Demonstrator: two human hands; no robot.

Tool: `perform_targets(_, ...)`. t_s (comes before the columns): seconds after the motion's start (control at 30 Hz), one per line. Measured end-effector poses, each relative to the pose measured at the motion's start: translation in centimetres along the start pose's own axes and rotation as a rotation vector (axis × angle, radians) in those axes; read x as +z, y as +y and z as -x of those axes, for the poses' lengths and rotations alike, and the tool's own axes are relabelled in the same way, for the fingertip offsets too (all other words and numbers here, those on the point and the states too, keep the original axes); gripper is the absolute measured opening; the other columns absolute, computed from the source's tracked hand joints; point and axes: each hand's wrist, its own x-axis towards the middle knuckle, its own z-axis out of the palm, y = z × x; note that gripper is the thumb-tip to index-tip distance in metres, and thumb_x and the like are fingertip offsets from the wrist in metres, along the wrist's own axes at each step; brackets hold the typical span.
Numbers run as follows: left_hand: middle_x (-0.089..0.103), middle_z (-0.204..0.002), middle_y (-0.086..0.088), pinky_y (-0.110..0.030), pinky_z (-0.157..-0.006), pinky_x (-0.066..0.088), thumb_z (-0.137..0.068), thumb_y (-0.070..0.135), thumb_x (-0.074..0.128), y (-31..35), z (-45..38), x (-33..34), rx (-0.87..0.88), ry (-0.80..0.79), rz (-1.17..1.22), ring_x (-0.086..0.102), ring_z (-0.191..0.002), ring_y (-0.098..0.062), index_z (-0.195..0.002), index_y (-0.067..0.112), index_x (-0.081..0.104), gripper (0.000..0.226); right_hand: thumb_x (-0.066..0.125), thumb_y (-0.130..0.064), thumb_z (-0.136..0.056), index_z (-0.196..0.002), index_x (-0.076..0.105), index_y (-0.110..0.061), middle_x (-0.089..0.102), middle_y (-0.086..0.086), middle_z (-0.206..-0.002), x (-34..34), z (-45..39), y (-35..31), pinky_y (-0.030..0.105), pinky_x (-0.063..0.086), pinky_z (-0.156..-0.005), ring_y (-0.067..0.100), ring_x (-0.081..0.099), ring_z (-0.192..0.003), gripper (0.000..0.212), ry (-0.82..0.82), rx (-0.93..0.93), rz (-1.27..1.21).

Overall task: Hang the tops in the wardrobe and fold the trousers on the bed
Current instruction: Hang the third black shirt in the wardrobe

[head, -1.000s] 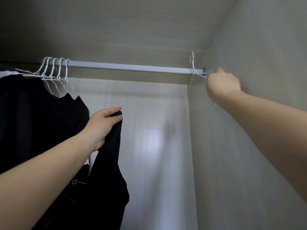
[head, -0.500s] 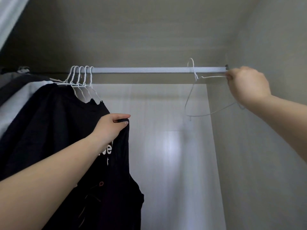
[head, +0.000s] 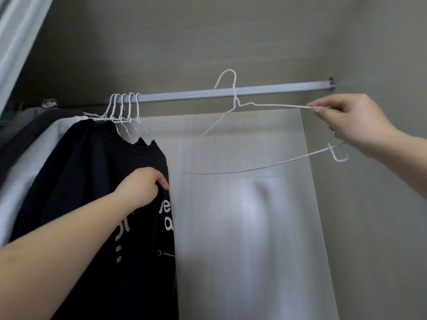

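Right hand pinches thin white wire hanger; left hand grips black top.

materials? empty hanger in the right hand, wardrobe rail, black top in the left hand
Empty hanger: thin wire with a white coating, probably painted or plastic-coated metal; its neck is twisted below the hook.
Wardrobe rail: looks like pale matte extruded aluminium, with lengthwise ridges; painted steel is possible.
Black top: soft matte knit, probably cotton jersey; it drapes in folds and carries white printed letters.
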Motion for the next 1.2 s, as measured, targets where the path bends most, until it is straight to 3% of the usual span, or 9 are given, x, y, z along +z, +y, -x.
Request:
perform_targets(0.13, 0.056, -0.132, -0.005, -0.034, -0.092, 0.050, -0.085, -0.009, 0.039, -1.1, 0.5, 0.0, -0.175, -0.034, -0.101, 0.059, -0.110, -0.025, -0.113, 0.024, 0.069, 0.053, 0.062, -0.022, -0.091, -0.089, 0.072, -0.024, 0.049, -0.006, -0.054, 0.5, 1.5, 0.6, 0.013, 0.034, -0.038, 0.007, 0.039, -0.046, 0.010, -0.109, 0.080, -0.240)
perform_targets(0.3, 0.058, -0.131, -0.004, -0.026, -0.095, 0.047, -0.083, -0.007, 0.043, -2.0, 0.6, 1.2, -0.173, -0.007, 0.034, 0.056, -0.116, -0.022, -0.112, 0.022, 0.069, 0.049, 0.064, -0.022, -0.090, -0.081, 0.072, -0.023, 0.046, -0.015, -0.043, 1.4, 2.7, 1.3, 0.013, 0.032, -0.036, 0.001, 0.039, -0.040, 0.012, -0.202, 0.125, -0.304)
perform_targets(0.47, 0.068, -0.100, 0.002, -0.020, -0.064, 0.048, -0.087, 0.001, 0.055, -1.0, 0.4, 2.6, -0.143, -0.064, 0.118, 0.061, -0.075, -0.011, -0.110, 0.024, 0.071, 0.036, 0.063, -0.020, -0.089, -0.078, 0.074, -0.024, 0.045, -0.015, -0.043, 2.2, 3.0, 1.5, 0.012, 0.029, -0.036, 0.001, 0.038, -0.039, 0.016, -0.259, 0.135, -0.390)
perform_targets(0.63, 0.069, -0.090, 0.001, -0.022, -0.074, 0.050, -0.086, -0.003, 0.053, -0.5, 0.1, 3.9, -0.174, -0.086, 0.282, 0.063, -0.076, -0.014, -0.104, 0.021, 0.072, 0.036, 0.065, -0.022, -0.088, -0.075, 0.076, -0.031, 0.049, -0.015, -0.048, 2.7, 3.3, 1.8, 0.013, 0.032, -0.037, 0.001, 0.040, -0.042, 0.020, -0.259, 0.122, -0.369)
perform_targets(0.77, 0.065, -0.055, 0.005, -0.010, -0.039, 0.036, -0.079, -0.012, 0.042, 0.7, 0.2, 4.3, -0.212, -0.076, 0.556, 0.050, -0.039, -0.003, -0.093, 0.018, 0.075, 0.046, 0.065, -0.023, -0.089, -0.074, 0.075, -0.038, 0.047, -0.015, -0.047, 3.0, 4.2, 2.2, 0.015, 0.033, -0.038, 0.001, 0.038, -0.043, 0.023, -0.286, 0.134, -0.356)
perform_targets(0.83, 0.067, -0.055, 0.002, -0.010, -0.043, 0.036, -0.076, -0.013, 0.036, 2.0, 0.2, 4.4, -0.211, -0.102, 0.665, 0.049, -0.038, -0.005, -0.092, 0.016, 0.076, 0.052, 0.065, -0.026, -0.088, -0.076, 0.074, -0.040, 0.047, -0.015, -0.046, 3.5, 4.8, 2.3, 0.017, 0.035, -0.040, 0.001, 0.039, -0.043, 0.021, -0.307, 0.126, -0.298)
perform_targets(0.97, 0.070, -0.099, -0.023, -0.038, -0.078, 0.044, -0.079, -0.011, 0.039, 4.7, -0.2, 4.7, -0.219, -0.100, 0.802, 0.051, -0.080, -0.025, -0.082, 0.018, 0.074, 0.045, 0.063, -0.031, -0.088, -0.080, 0.072, -0.042, 0.044, -0.014, -0.044, 4.6, 6.0, 1.7, 0.012, 0.034, -0.038, 0.003, 0.037, -0.038, 0.017, -0.347, 0.126, -0.249)
perform_targets(1.1, 0.070, -0.084, -0.006, -0.023, -0.065, 0.051, -0.084, -0.005, 0.043, 6.2, -0.5, 4.5, -0.196, -0.006, 0.842, 0.064, -0.071, -0.015, -0.079, 0.020, 0.072, 0.039, 0.061, -0.032, -0.090, -0.084, 0.070, -0.045, 0.038, -0.013, -0.045, 5.4, 7.0, 1.6, 0.020, 0.034, -0.046, 0.012, 0.034, -0.047, 0.017, -0.361, 0.111, -0.238)
perform_targets(1.2, 0.063, -0.067, 0.004, -0.016, -0.056, 0.047, -0.087, 0.006, 0.049, 7.0, -0.6, 4.3, -0.178, 0.028, 0.865, 0.056, -0.050, -0.007, -0.080, 0.018, 0.074, 0.028, 0.058, -0.033, -0.091, -0.085, 0.068, -0.048, 0.036, -0.013, -0.043, 5.3, 7.8, 1.5, 0.024, 0.033, -0.051, 0.012, 0.031, -0.047, 0.019, -0.391, 0.098, -0.211)
